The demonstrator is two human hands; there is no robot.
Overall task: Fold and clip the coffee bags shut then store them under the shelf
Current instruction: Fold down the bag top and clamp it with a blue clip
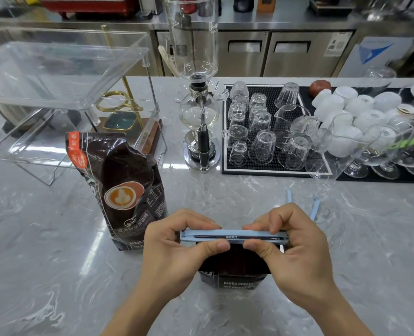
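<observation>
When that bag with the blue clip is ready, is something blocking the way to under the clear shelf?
Yes, partly. The second coffee bag stands upright on the counter between the clipped coffee bag in both hands and the open space under the clear acrylic shelf. It would have to go around or over it.

Grey marble counter in front; steel cabinets behind, brightly lit
</observation>
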